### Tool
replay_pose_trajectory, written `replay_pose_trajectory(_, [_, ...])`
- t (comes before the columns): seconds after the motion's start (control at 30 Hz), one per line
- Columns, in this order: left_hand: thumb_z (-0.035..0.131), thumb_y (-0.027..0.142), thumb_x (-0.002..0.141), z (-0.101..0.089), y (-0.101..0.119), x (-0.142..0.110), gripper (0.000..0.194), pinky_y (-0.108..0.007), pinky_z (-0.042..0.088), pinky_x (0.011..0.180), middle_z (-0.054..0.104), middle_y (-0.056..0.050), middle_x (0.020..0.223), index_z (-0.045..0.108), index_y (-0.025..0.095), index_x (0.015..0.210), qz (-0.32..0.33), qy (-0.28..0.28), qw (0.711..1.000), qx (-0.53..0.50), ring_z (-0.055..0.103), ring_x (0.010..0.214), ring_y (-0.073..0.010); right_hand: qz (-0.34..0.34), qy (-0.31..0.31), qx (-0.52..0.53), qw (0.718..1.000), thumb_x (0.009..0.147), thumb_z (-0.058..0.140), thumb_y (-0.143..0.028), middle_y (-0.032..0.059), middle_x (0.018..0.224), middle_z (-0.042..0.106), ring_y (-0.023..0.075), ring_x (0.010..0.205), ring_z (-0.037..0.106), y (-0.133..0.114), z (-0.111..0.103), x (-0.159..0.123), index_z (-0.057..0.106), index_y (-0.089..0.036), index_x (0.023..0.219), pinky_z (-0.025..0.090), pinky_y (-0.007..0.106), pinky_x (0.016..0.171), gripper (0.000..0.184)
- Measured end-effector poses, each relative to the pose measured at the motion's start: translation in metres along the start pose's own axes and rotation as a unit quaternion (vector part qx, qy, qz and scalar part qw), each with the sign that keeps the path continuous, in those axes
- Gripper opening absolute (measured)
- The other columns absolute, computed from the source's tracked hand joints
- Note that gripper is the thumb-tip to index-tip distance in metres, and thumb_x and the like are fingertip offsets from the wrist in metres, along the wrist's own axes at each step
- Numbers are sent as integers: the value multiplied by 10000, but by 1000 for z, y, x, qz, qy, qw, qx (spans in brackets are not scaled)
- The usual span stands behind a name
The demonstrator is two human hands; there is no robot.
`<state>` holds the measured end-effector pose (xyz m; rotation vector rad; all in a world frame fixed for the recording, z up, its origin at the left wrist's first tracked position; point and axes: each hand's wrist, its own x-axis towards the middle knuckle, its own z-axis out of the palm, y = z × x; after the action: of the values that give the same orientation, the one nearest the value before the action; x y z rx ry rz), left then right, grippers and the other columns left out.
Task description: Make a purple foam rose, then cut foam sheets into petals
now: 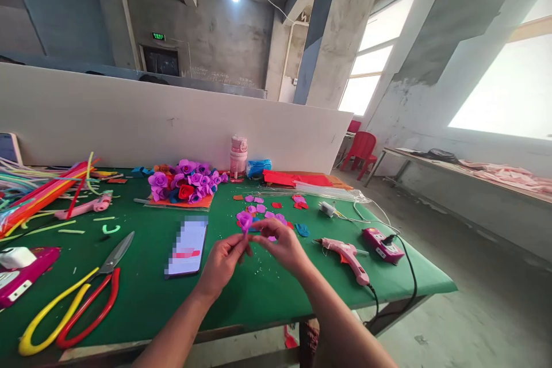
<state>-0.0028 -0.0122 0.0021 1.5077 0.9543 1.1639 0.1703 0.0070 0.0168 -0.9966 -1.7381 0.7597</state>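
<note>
A small purple paper rose (pixel 245 221) is pinched between my two hands above the green table (pixel 142 293). My left hand (pixel 222 263) grips it from below by its stem. My right hand (pixel 282 243) touches its side with the fingertips. Just beyond my hands lie several loose purple and red petal pieces (pixel 263 207). A pink glue gun (pixel 347 255) rests right of my right hand, its black cord running off the table edge.
A phone (pixel 187 245) lies left of my hands. Scissors with red and yellow handles (pixel 73 307) lie at front left. A pile of finished paper roses (pixel 186 181), a pink bottle (pixel 238 157), red sheets (pixel 291 179) and coloured sticks (pixel 38 192) line the back.
</note>
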Motion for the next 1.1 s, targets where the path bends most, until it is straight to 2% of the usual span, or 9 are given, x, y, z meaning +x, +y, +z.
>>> replay_pose_trajectory(0.1, [543, 444, 847, -5, -3, 4, 318, -277, 415, 717, 605, -28, 709, 641, 181, 696, 28, 74, 997, 6, 535, 742, -183, 65, 17, -55, 996, 849, 540, -381, 41, 884, 658, 135, 677, 582, 11, -29, 12, 620, -185, 1098, 450, 238, 584, 326])
replay_pose_trajectory(0.17, [540, 415, 862, -8, -5, 6, 276, -297, 420, 793, 575, -15, 706, 635, 188, 737, 52, 91, 994, -14, 550, 791, -187, 109, -4, -204, 973, 886, 466, -350, 41, 891, 677, 130, 693, 594, 21, -47, 22, 633, -172, 1064, 453, 225, 600, 302])
replay_pose_trajectory(0.27, [510, 389, 895, -9, -8, 8, 220, -286, 431, 718, 467, 33, 642, 609, 201, 838, 66, 84, 992, -73, 499, 646, -140, 140, -43, -282, 948, 830, 538, -259, 25, 762, 692, 148, 686, 598, 37, -61, 36, 699, -173, 887, 425, 225, 594, 192])
replay_pose_trajectory(0.37, [499, 384, 905, -7, -8, 8, 216, -250, 377, 597, 409, 48, 622, 602, 198, 865, 65, 81, 990, -96, 406, 574, -112, 155, -75, -329, 928, 752, 605, -187, 18, 712, 700, 163, 695, 608, 52, -61, 52, 722, -185, 750, 401, 225, 592, 117])
replay_pose_trajectory(0.57, [622, 395, 800, -7, -3, 6, 212, -228, 321, 548, 406, 47, 637, 621, 189, 846, 35, 106, 992, -62, 377, 578, -101, 165, -69, -397, 900, 798, 561, -195, 44, 818, 728, 182, 776, 632, 71, -53, 88, 745, -179, 839, 395, 224, 610, 189])
replay_pose_trajectory(0.67, [671, 372, 739, -8, -4, 7, 210, -219, 298, 527, 386, 56, 617, 627, 182, 817, 20, 131, 990, -45, 366, 562, -94, 155, -91, -403, 897, 796, 585, -207, 31, 851, 737, 179, 813, 640, 79, -38, 105, 750, -194, 851, 406, 216, 630, 174])
replay_pose_trajectory(0.87, [640, 369, 756, -11, -11, 9, 212, -213, 274, 518, 343, 65, 599, 625, 175, 840, 10, 126, 992, -26, 330, 545, -88, 143, -104, -403, 898, 872, 541, -207, 30, 1025, 717, 175, 946, 631, 94, -4, 135, 709, -215, 1010, 456, 228, 755, 218])
replay_pose_trajectory(1.03, [620, 378, 770, -19, -7, 6, 216, -215, 265, 509, 332, 68, 586, 605, 176, 846, 0, 154, 988, -9, 318, 539, -90, 159, -89, -427, 886, 921, 539, -322, 78, 1147, 616, 205, 984, 611, 103, -20, 163, 596, -163, 1125, 511, 399, 846, 265])
replay_pose_trajectory(1.1, [619, 384, 773, -22, -5, 4, 220, -215, 272, 513, 337, 67, 589, 608, 177, 849, -4, 155, 988, -4, 324, 541, -91, 168, -97, -438, 878, 913, 554, -332, 81, 1181, 588, 214, 995, 605, 107, -29, 170, 574, -166, 1154, 520, 417, 841, 293])
